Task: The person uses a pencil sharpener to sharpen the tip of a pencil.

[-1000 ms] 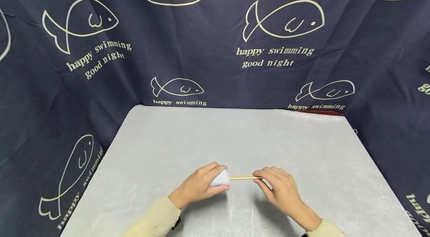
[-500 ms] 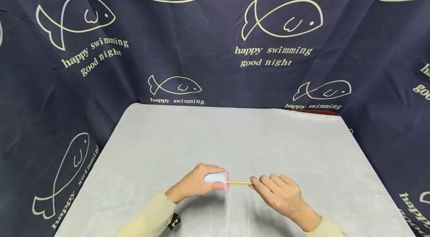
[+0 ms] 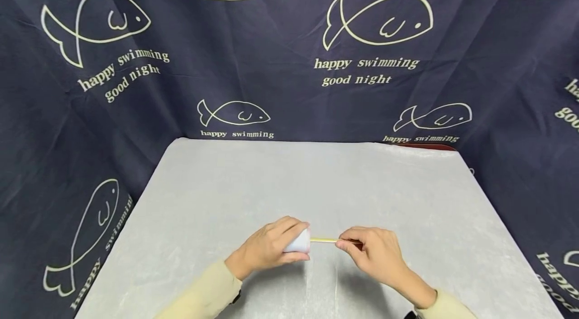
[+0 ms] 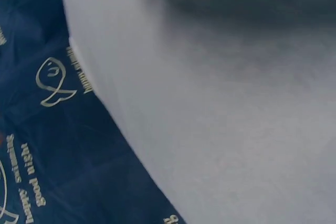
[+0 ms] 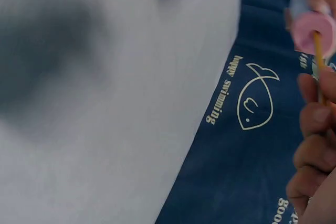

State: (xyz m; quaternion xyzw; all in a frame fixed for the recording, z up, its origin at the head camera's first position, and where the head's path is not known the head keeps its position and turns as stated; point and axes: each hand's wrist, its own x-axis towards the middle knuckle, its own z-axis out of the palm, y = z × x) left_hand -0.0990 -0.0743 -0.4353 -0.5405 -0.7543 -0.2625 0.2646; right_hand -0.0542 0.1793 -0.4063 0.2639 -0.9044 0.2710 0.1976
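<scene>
In the head view my left hand (image 3: 267, 244) grips a pale blue pencil sharpener (image 3: 298, 242) with a pink end facing right. My right hand (image 3: 376, 252) pinches a yellow pencil (image 3: 322, 240) between thumb and fingers, and its left end enters the sharpener. Both hands are raised over the table, casting shadows. From the right wrist view, the sharpener's round pink face (image 5: 303, 34) shows a dark hole with the pencil (image 5: 318, 51) running into it. There the right fingers (image 5: 315, 119) curl around the pencil's other part. The left wrist view shows neither hand.
A table (image 3: 253, 178) covered in pale grey cloth lies beneath the hands. Dark blue curtains (image 3: 289, 58) with fish drawings and lettering surround its back and sides. A strip of red edge (image 3: 429, 146) shows at the far right corner.
Both hands have rolled back and forth about the pencil's line: half a second ago the right knuckles were higher and the sharpener's pink rim faced more into view. The pencil stays in the sharpener.
</scene>
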